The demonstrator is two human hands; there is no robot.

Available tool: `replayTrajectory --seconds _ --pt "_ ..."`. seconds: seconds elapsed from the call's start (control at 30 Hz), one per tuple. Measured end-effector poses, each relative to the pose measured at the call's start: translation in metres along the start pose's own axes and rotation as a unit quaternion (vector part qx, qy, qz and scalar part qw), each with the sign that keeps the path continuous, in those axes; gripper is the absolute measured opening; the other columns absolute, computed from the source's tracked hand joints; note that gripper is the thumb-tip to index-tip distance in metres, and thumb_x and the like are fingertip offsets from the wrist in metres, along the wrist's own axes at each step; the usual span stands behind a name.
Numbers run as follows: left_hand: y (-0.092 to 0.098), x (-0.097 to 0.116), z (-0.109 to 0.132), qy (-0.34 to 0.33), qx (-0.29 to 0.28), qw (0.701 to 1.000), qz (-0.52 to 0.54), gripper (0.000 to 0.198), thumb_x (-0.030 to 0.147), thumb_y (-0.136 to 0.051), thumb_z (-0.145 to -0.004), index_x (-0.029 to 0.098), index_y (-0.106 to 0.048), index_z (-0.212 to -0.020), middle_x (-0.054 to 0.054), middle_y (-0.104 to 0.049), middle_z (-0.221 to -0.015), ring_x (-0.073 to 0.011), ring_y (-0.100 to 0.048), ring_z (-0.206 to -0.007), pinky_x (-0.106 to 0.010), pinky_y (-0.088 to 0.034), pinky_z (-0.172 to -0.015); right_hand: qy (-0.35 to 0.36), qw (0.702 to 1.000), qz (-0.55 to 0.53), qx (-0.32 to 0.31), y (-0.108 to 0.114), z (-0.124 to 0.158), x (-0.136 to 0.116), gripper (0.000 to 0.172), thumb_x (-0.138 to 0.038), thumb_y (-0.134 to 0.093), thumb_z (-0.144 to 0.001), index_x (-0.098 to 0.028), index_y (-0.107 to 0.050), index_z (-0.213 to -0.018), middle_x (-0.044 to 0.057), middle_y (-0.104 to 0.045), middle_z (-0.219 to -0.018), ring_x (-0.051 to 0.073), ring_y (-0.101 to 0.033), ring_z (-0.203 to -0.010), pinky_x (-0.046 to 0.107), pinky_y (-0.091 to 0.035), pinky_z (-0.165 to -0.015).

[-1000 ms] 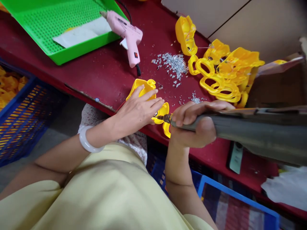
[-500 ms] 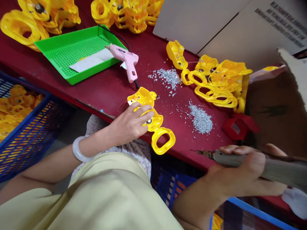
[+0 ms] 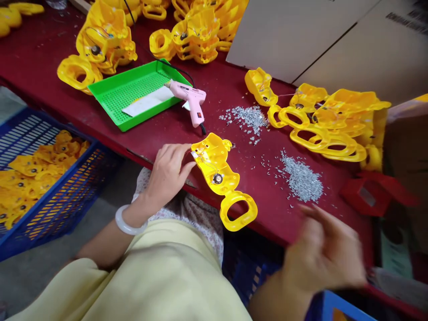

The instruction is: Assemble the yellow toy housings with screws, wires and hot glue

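1. The person's left hand (image 3: 167, 174), with a white bangle (image 3: 129, 220) on its wrist, is beside the left end of a flat, glossy yellow moulded plastic piece (image 3: 216, 171). The slightly curved fingers (image 3: 179, 151) are relaxed, not clenched, with their tips touching that end and the thumb just beside it.
2. The yellow plastic piece lies flat at the near edge of a long maroon-red worktable (image 3: 76, 111), its oval loop end jutting past the edge. Thin wires and a small round metal disc (image 3: 217, 179) sit on its face.
3. The right hand (image 3: 321, 254) is blurred by motion, near the table's front edge and well right of the piece. Its fingers (image 3: 321, 216) are spread and released, holding nothing visible.
4. A heap of silver-grey granules (image 3: 301, 178) lies between the piece and the right hand's fingertips, and a smaller heap (image 3: 249, 118) lies farther back.
5. Beyond the left hand are a bright green perforated plastic tray (image 3: 129, 126) and a pink hot-glue gun (image 3: 194, 100), its nozzle over the tray.
6. Piles of similar yellow pieces (image 3: 334, 129) cover the table's right side, and a blue plastic crate (image 3: 67, 218) of yellow parts stands on the floor at left.
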State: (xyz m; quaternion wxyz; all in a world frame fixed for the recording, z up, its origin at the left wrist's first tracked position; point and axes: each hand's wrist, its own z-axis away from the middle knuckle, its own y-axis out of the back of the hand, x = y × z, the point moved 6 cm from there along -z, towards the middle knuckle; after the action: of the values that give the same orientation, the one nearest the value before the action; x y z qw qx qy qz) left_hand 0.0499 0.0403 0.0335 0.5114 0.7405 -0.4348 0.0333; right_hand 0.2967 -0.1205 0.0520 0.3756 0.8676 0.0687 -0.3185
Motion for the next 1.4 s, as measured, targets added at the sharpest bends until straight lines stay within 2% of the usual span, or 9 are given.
replayTrajectory --seconds 0.17,0.43,0.63,0.73,0.87,1.07,1.17,1.27,1.4 --pt "-0.004 -0.001 -0.006 0.037 0.025 0.998 0.046 0.008 0.017 -0.067 -0.086 0.016 -0.064 -0.094 -0.001 -0.07 -0.083 -0.016 -0.063 -0.077 -0.03 -0.046 -0.074 0.054 0.977 -0.026 -0.204 -0.059 0.0 -0.013 0.021 -0.028 -0.062 -0.087 -0.02 -0.065 -0.106 0.006 -0.07 -0.095 0.016 -0.067 -0.078 0.031 -0.056 -0.073" --pt "-0.003 0.014 -0.008 -0.067 0.083 0.994 0.031 0.012 0.012 -0.056 -0.091 0.017 -0.066 -0.086 -0.003 -0.072 -0.088 -0.0176 -0.061 -0.086 -0.034 -0.044 -0.078 0.137 0.944 -0.085 -0.289 -0.071 0.014 -0.051 0.005 -0.017 -0.06 -0.088 -0.019 -0.064 -0.086 0.0 -0.069 -0.078 0.009 -0.065 -0.07 0.019 -0.052 -0.065" --pt "-0.011 0.011 -0.007 -0.065 0.081 0.986 0.129 0.018 0.006 -0.055 -0.09 0.018 -0.068 -0.085 -0.002 -0.074 -0.091 -0.0157 -0.063 -0.086 -0.034 -0.048 -0.079 0.148 0.973 -0.037 -0.175 -0.078 -0.027 -0.066 0.008 -0.021 -0.059 -0.089 -0.019 -0.066 -0.088 0.0 -0.067 -0.077 0.009 -0.06 -0.064 0.021 -0.046 -0.06" --pt "-0.013 0.012 -0.008 -0.065 0.077 0.982 0.161 0.02 0.006 -0.054 -0.09 0.018 -0.068 -0.081 -0.002 -0.074 -0.092 -0.0151 -0.064 -0.086 -0.034 -0.049 -0.08 0.184 0.959 0.028 -0.215 -0.107 -0.049 -0.074 0.02 -0.022 -0.052 -0.092 -0.021 -0.069 -0.104 0.003 -0.068 -0.086 0.011 -0.06 -0.067 0.024 -0.042 -0.058" --pt "-0.011 0.017 -0.008 -0.079 0.081 0.978 0.177 0.022 0.008 -0.053 -0.091 0.018 -0.067 -0.078 -0.003 -0.075 -0.093 -0.0156 -0.063 -0.086 -0.035 -0.049 -0.079 0.232 0.906 0.162 -0.314 -0.146 -0.062 -0.079 0.025 -0.02 -0.052 -0.091 -0.025 -0.069 -0.108 0.005 -0.067 -0.091 0.013 -0.058 -0.067 0.025 -0.027 -0.051" --pt "-0.017 0.017 -0.007 -0.08 0.05 0.983 0.155 0.021 0.011 -0.051 -0.092 0.02 -0.068 -0.086 -0.002 -0.074 -0.089 -0.0167 -0.061 -0.088 -0.036 -0.048 -0.081 0.275 0.898 0.197 -0.28 -0.152 -0.065 -0.077 0.016 -0.02 -0.051 -0.09 -0.017 -0.066 -0.086 0.006 -0.064 -0.082 0.012 -0.051 -0.062 0.028 -0.024 -0.051" --pt "-0.017 0.019 -0.005 -0.085 0.053 0.985 0.142 0.017 0.013 -0.053 -0.092 0.018 -0.064 -0.103 -0.004 -0.073 -0.092 -0.0176 -0.061 -0.09 -0.036 -0.047 -0.083 0.266 0.915 0.169 -0.251 -0.148 -0.066 -0.075 0.019 -0.02 -0.048 -0.092 -0.016 -0.065 -0.086 0.007 -0.065 -0.083 0.014 -0.055 -0.065 0.028 -0.029 -0.051" --pt "-0.016 0.021 -0.004 -0.078 0.059 0.985 0.142 0.02 0.016 -0.057 -0.09 0.016 -0.06 -0.111 -0.006 -0.072 -0.095 -0.0179 -0.062 -0.093 -0.036 -0.047 -0.085 0.269 0.941 0.051 -0.197 -0.14 -0.068 -0.081 0.022 -0.021 -0.044 -0.095 -0.017 -0.065 -0.091 0.008 -0.069 -0.09 0.015 -0.063 -0.079 0.027 -0.045 -0.064" --pt "-0.017 0.02 -0.004 -0.046 0.081 0.986 0.137 0.015 0.013 -0.058 -0.089 0.016 -0.061 -0.104 -0.006 -0.069 -0.096 -0.0168 -0.062 -0.091 -0.033 -0.049 -0.082 0.287 0.929 -0.124 -0.199 -0.137 -0.068 -0.093 0.019 -0.019 -0.047 -0.094 -0.02 -0.066 -0.097 0.005 -0.072 -0.097 0.014 -0.067 -0.093 0.027 -0.052 -0.082"
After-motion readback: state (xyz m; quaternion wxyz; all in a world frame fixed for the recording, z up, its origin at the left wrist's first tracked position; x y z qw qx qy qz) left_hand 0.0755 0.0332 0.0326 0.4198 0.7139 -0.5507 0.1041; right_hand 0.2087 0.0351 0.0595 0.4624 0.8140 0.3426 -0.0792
